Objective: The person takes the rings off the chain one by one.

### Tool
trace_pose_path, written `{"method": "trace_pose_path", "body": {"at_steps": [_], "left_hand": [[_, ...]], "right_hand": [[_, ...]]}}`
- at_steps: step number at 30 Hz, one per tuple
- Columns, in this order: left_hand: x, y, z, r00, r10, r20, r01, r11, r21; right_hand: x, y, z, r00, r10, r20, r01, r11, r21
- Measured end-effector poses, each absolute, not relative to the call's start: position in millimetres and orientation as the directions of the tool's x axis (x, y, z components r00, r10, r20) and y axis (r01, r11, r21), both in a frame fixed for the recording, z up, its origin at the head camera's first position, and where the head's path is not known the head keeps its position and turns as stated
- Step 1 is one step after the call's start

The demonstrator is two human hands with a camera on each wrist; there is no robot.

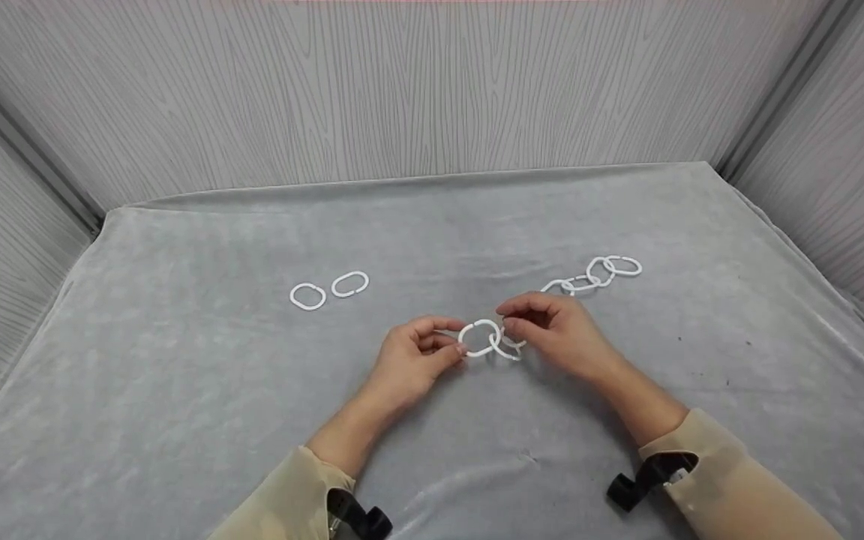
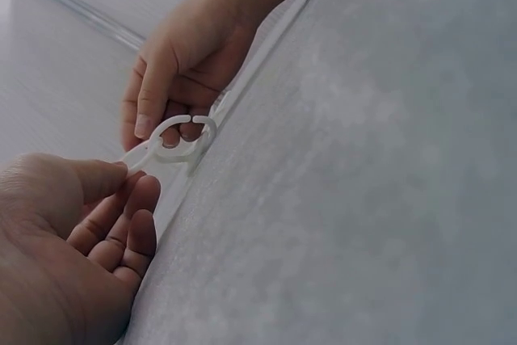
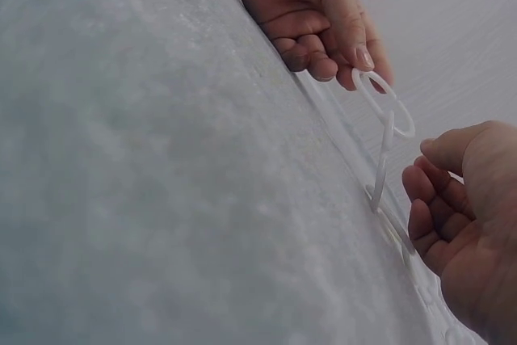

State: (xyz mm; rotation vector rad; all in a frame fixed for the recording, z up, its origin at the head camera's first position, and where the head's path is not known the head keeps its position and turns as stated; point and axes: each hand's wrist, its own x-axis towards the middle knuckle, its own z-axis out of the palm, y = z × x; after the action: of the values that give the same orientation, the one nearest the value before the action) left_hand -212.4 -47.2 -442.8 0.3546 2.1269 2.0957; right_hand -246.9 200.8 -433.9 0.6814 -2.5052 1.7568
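Pinching a white ring (image 1: pixel 477 355) with thumb and finger, the left hand (image 1: pixel 413 364) has it up off the bench (image 1: pixel 177 360), hooked through the next link (image 1: pixel 498 351). Just beside, the right hand's (image 1: pixel 563 334) grip is loose and looks empty. Joining seems done; next probably means fetching a loose ring (image 1: pixel 292 297).

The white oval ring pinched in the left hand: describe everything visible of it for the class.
The smooth, white, plastic-looking oval ring is a slim, open-centred loop. The left hand pinches one end; the other end interlocks with a second white oval ring, which angles down from it. It is held tilted, raised above the grey cloth. Any gap in its loop is hard to confirm.
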Motion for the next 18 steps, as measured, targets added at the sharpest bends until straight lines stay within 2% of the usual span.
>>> {"method": "trace_pose_path", "body": {"at_steps": [9,18], "left_hand": [[-212.2,-47.7,-442.8,-0.975,0.221,0.037,0.038,-0.002,0.999],[-211.4,-45.4,-441.5,-0.981,0.193,0.015,0.018,0.017,1.000]], "right_hand": [[-248.7,202.9,-437.3,-0.914,-0.339,0.225,-0.349,0.369,-0.861],[-247.9,205.1,-437.3,-0.903,-0.363,0.231,-0.373,0.391,-0.842]]}}
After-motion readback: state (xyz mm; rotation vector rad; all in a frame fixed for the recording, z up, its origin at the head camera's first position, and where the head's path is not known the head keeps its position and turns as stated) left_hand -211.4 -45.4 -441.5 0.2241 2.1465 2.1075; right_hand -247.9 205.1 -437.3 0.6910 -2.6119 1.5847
